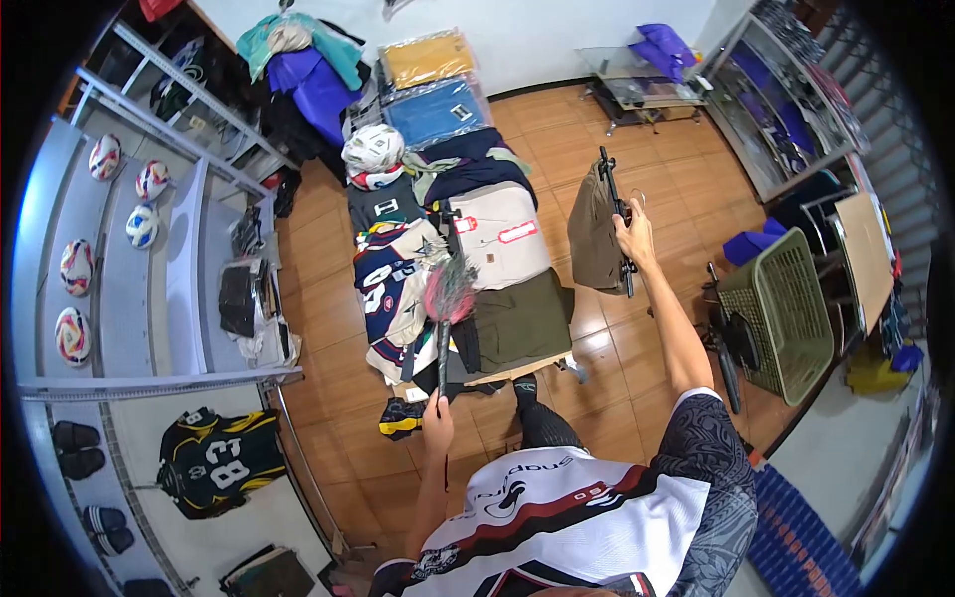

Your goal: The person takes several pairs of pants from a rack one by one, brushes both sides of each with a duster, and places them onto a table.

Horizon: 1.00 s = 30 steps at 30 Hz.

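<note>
My left hand (438, 423) is closed around the dark handle of a feather duster (455, 291), whose grey and pink head lies over the clothes on the low table. On the right, my right hand (634, 234) grips a black clip hanger (609, 179) with brown-olive shorts (594, 239) hanging from it, held above the tiled floor. Between my hands lie folded olive trousers (522, 323) and a beige garment (507, 229) with red-and-white tags. A navy and cream jersey (393, 289) is spread on the table's left side.
A white helmet (373, 151) and packaged garments (433, 107) sit at the table's far end. Shelves with balls (142, 227) stand at left. At right are a green basket (786, 318) and a glass cabinet (776, 119). A glass table (642, 80) stands by the wall.
</note>
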### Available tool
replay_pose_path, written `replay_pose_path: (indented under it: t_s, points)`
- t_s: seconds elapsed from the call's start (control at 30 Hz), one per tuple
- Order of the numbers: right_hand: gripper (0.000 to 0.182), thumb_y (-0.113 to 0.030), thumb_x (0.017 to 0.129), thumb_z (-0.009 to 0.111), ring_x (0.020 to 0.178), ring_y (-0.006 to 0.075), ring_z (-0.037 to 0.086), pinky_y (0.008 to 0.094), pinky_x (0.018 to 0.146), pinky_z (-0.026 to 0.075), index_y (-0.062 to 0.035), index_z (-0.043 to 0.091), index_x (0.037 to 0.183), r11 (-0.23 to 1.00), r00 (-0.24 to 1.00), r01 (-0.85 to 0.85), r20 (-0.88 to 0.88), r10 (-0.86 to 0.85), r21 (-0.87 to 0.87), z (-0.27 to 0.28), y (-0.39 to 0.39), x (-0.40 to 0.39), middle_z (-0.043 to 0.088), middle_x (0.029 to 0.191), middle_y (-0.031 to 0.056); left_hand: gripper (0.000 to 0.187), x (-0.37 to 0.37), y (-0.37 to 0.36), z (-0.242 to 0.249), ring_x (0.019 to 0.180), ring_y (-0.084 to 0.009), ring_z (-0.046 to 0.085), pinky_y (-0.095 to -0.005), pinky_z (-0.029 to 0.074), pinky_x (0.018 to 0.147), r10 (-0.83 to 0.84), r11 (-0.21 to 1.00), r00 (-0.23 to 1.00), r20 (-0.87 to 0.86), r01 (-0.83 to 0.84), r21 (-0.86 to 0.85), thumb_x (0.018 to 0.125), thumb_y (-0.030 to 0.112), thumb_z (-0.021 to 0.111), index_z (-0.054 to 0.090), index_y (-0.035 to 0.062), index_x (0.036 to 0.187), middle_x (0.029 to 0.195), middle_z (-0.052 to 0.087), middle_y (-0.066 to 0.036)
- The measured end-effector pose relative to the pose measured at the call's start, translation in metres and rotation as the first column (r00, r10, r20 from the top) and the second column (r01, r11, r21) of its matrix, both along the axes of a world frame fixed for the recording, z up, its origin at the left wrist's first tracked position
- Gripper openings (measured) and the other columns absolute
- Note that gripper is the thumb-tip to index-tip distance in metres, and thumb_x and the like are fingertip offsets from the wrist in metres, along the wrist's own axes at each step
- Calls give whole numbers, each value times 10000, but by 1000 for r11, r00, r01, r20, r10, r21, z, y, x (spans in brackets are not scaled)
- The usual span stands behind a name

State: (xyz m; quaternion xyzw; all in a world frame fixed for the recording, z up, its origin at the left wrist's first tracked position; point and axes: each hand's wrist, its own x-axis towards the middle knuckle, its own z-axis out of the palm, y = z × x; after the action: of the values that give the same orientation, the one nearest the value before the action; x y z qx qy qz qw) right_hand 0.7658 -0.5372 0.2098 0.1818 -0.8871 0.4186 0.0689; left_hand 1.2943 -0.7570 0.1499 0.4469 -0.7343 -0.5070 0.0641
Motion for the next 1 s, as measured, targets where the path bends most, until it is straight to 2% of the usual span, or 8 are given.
replay_pose_path:
  t_s: [0.03, 0.13, 0.17, 0.33, 0.43, 0.53, 0.6, 1.0]
  points:
    - [330, -117, 896, 633, 922, 490, 648, 497, 806, 506, 4, 540, 1189, 999, 999, -32, -40, 31, -27, -11, -13, -10, 650, 954, 303, 415, 8, -3, -6, 827, -279, 640, -363, 507, 789, -43, 980, 997, -65, 30, -195, 1064, 253, 476, 577, -20, 1360, 960, 675, -209]
    - [333, -106, 894, 621, 970, 502, 640, 506, 830, 502, 13, 539, 1193, 998, 998, -59, -21, 58, -31, -43, -46, -37, 646, 997, 317, 403, 25, 4, 16, 725, -178, 541, -330, 471, 697, 146, 988, 977, 153, -153, 32, 1068, 252, 475, 576, 11, 1375, 828, 592, -121]
    - [356, -106, 892, 618, 990, 501, 637, 508, 843, 502, 16, 538, 1217, 998, 998, -63, -2, 63, -3, -55, -55, -44, 647, 1020, 319, 393, 36, 8, 6, 680, -138, 494, -316, 441, 642, 175, 982, 982, 74, -179, 55, 1071, 255, 478, 577, 38, 1384, 766, 519, -61]
    - [479, -109, 888, 611, 1078, 490, 622, 505, 915, 502, 20, 524, 1340, 995, 995, -70, 72, 65, 70, -109, -98, -75, 650, 1141, 309, 399, 60, 21, 9, 663, -134, 495, -316, 439, 628, 266, 955, 949, 169, -283, 85, 1072, 264, 486, 589, 7, 1359, 752, 523, -47]
    - [506, -109, 892, 604, 1105, 480, 617, 503, 952, 497, 4, 520, 1378, 994, 998, -64, -10, 65, 92, -136, -125, -77, 650, 1187, 291, 403, 61, 27, 15, 670, -124, 498, -305, 442, 633, 316, 930, 929, 196, -344, 130, 1070, 263, 491, 594, -14, 1344, 748, 524, -46]
    - [478, -112, 898, 601, 1128, 465, 612, 504, 973, 485, 3, 535, 1357, 994, 989, -66, 140, 52, 92, -161, -154, -73, 646, 1209, 281, 395, 50, 29, 23, 674, -113, 505, -296, 443, 627, 319, 934, 929, 188, -342, 105, 1069, 254, 493, 600, -17, 1336, 747, 529, -43]
    - [386, -102, 897, 604, 1034, 485, 622, 527, 907, 494, -4, 556, 1267, 993, 996, -88, 21, 86, 85, -190, -174, -66, 644, 1119, 293, 387, 45, 27, 19, 671, -107, 509, -289, 442, 619, 317, 936, 928, 197, -340, 93, 1068, 246, 495, 603, -11, 1337, 744, 531, -39]
    - [546, -108, 856, 690, 1050, 471, 636, 558, 886, 511, -88, 454, 1349, 937, 908, -264, 385, 162, 228, -218, -296, 38, 572, 1244, 259, 359, 40, 36, 2, 618, -93, 515, -280, 431, 566, 385, 900, 894, 227, -419, 123, 1067, 203, 509, 609, 9, 1351, 689, 537, -20]
